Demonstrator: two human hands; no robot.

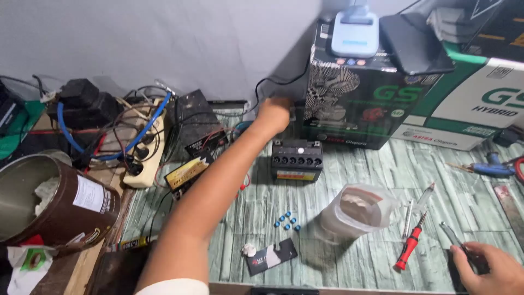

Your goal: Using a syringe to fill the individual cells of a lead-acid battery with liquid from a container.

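Note:
My left hand (274,113) reaches far across the green plank-patterned surface (349,180), closed near a black cable and a dark gap beside a black and green printed box (357,93); what it grips is hidden. Just in front of that hand sits a small black battery (297,160) with a row of round holes on top. My right hand (486,267) rests at the lower right, fingers curled on a dark object and next to a thin metal tool (450,235). Small blue caps (287,220) lie scattered near the middle.
A clear plastic jar (357,210), a red-handled screwdriver (409,248) and a syringe-like tube lie at the right. A brown tin (49,199), a power strip (144,150) with tangled cables and another black battery (194,123) crowd the left. A blue device (355,33) and a phone top the box.

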